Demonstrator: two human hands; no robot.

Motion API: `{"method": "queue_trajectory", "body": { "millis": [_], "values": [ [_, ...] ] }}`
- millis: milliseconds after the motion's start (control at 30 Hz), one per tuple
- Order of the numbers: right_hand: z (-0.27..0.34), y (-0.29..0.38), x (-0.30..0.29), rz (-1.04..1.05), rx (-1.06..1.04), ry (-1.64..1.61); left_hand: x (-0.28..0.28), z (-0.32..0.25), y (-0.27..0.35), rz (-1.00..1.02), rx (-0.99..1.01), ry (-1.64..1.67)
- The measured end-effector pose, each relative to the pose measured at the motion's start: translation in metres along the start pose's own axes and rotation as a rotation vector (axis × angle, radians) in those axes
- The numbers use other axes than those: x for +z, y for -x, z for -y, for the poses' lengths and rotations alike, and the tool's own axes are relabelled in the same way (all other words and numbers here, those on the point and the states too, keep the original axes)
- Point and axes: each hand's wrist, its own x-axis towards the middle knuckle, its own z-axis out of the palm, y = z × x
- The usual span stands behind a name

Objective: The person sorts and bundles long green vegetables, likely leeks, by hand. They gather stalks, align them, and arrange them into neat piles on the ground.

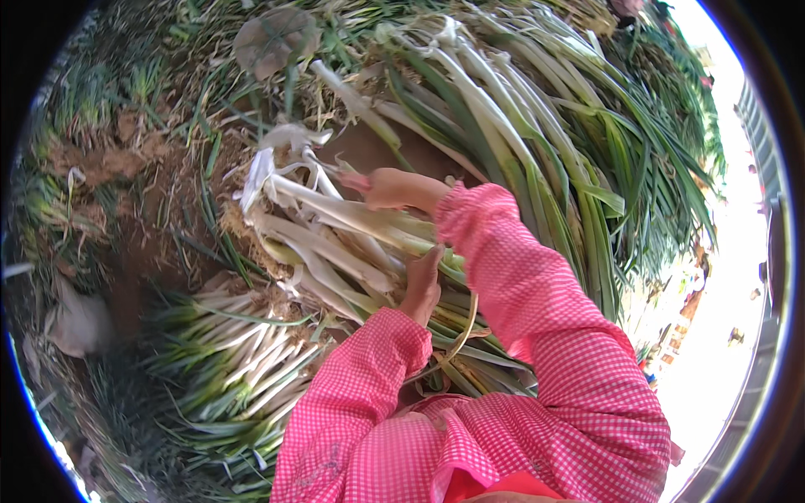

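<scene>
Large leeks [339, 214] with thick white stalks and hairy roots lie in a bunch before me, root ends to the left. My left hand [422, 283] grips stalks of this bunch near where white turns to green, its fingers partly hidden under them. Just above the white stalks, my right hand [390, 188] is closed with its fingers pointing left. A blurred pinkish shape sits at its fingertips, and I cannot tell whether it is a finger or a held thing. Loose white sheath leaves [264, 170] hang about the root ends.
Another heap of long leeks [503, 126] lies beyond my right arm, leaves to the right. At lower left is a pile of thinner green onions [251, 358]. Bare brown soil [132, 276] shows at left, with more greens around. A roundish pale brown object [277, 43] lies at the top.
</scene>
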Motion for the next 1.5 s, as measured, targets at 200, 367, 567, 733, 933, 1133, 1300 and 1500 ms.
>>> {"method": "queue_trajectory", "body": {
  "millis": [200,367,567,733,933,1133,1300,1500],
  "values": [
    [-0.046,0.078,-0.023,-0.285,0.154,-0.034,0.001,0.006,-0.007,0.333,-0.171,-0.193],
    [-0.084,0.102,-0.054,-0.198,0.328,-0.137,0.024,-0.001,-0.012,0.147,-0.227,-0.642],
    [-0.095,0.096,-0.040,-0.239,0.316,-0.327,-0.061,-0.071,0.090,-0.146,0.813,-1.293],
    [-0.129,0.175,-0.022,-0.309,0.321,-0.359,-0.155,-0.080,0.101,-0.466,0.340,-1.076],
    [-0.133,0.165,-0.077,-0.470,0.335,-0.273,-0.131,-0.025,0.059,-0.460,0.508,-1.380],
    [-0.123,0.192,-0.073,-0.391,0.271,-0.237,-0.048,-0.006,-0.019,-0.156,0.630,-1.024],
    [-0.115,0.263,-0.002,-0.258,0.408,-0.354,-0.007,-0.001,-0.065,-0.183,0.691,-1.067],
    [-0.077,0.287,0.059,-0.104,0.181,-0.177,-0.071,-0.033,-0.002,-0.103,0.582,-1.188]
  ]
}}
